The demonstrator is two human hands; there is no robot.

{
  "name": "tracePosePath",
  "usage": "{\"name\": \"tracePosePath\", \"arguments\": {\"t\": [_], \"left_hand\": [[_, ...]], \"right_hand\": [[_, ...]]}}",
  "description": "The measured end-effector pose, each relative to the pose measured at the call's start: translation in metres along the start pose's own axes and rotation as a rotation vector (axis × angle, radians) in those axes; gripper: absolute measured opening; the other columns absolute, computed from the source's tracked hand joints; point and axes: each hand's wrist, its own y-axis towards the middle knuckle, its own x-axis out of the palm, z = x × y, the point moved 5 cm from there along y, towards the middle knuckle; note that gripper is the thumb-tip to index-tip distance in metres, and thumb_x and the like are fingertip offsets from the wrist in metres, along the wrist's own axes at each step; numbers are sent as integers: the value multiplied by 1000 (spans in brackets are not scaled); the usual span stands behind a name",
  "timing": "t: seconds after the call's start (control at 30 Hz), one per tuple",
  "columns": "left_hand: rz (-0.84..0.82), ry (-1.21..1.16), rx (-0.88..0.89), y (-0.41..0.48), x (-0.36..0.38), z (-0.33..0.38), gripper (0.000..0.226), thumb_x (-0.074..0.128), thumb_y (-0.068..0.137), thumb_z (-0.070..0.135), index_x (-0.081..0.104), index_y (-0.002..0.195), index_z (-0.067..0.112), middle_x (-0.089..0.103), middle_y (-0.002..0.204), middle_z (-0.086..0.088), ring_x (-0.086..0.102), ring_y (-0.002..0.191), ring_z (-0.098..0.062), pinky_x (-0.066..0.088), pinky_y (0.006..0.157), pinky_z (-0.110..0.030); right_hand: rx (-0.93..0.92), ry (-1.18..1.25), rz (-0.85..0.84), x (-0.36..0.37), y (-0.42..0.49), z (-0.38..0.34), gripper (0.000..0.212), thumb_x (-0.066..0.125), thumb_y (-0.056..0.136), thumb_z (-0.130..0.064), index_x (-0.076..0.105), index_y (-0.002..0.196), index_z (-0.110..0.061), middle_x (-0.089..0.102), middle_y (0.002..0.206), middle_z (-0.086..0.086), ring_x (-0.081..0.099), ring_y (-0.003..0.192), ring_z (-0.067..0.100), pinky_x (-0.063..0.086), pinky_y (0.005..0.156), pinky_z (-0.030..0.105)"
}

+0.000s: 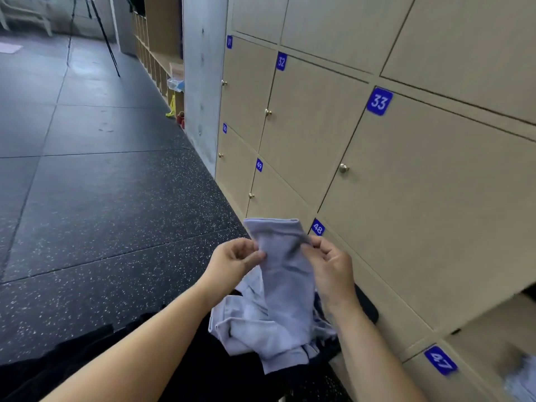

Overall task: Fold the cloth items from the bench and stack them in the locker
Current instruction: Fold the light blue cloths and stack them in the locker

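- Dark speckled rubber floor (95, 204) fills the left side of your view, laid in big square tiles with thin seams.
- Beige wooden lockers (420, 198) run along your right, each door with a small round metal knob (344, 168) and a blue number tag.
- Tag 33 (379, 101) sits at the top-left corner of the big door nearest you; tags 32, 31, 50, 49, 48 and 47 also read clearly.
- Grey concrete pillar (203, 82) stands at the far end of the locker row, open wooden cubbies (158, 56) beyond it.
- Black tripod legs (101, 33) stand on the floor far back on the left.
- Your left hand (233, 264) is closed in a pinch on the left edge of a pale lilac cloth (285, 274), thumb and fingers curled onto the fabric.
- Your right hand (330, 266) grips the right edge of the same cloth, fingers bent around it, thumb on the near side.
- Cloth is held up between both hands, in front of the lower lockers just left of tag 48 (318, 227); its top edge is a folded band standing above your fingers.
- Rest of the cloth hangs down loose and crumpled between your forearms, bunched over something black (162, 364) below; can't tell if that's the bench or clothing.
- Locker by tag 47 (440, 360) at lower right is open, with something pale and blurred (522, 378) inside; can't tell what it is.
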Motion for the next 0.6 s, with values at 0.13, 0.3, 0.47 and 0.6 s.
{"name": "tracePosePath", "arguments": {"t": [0.13, 0.3, 0.47, 0.6], "left_hand": [[-90, -66, 107, -11, 28, 72, 15, 62, 94, 10, 60, 80, 6, 51, 64, -7, 44, 58, -12, 42, 56, -16], [-248, -107, 207, -26, 71, 144, 10, 63, 94, 13, 56, 91, 8, 58, 68, -4, 55, 63, -11, 54, 72, -29], [-434, -76, 272, -55, 117, 196, 36, 58, 89, -13, 50, 117, 9, 76, 95, -4, 72, 90, -19, 58, 79, -31], [-396, -71, 409, -76, 134, 244, 33, 59, 90, -11, 54, 114, 10, 76, 98, -10, 72, 93, -24, 59, 81, -34]], "right_hand": [[-9, 120, 103, -39, -10, -56, 18, 59, 90, -3, 65, 73, -8, 62, 76, 12, 51, 75, 21, 41, 71, 38], [-112, 176, 214, -80, -29, -126, 22, 57, 91, -2, 61, 70, -9, 60, 72, 10, 51, 70, 18, 42, 61, 27], [-247, 194, 205, -110, -56, -187, 11, 55, 93, -1, 63, 86, 0, 64, 74, 7, 56, 69, 17, 47, 57, 22], [-343, 232, 131, -130, -81, -232, 7, 56, 92, -3, 60, 94, 2, 70, 74, 0, 63, 66, 10, 50, 58, 20]]}}
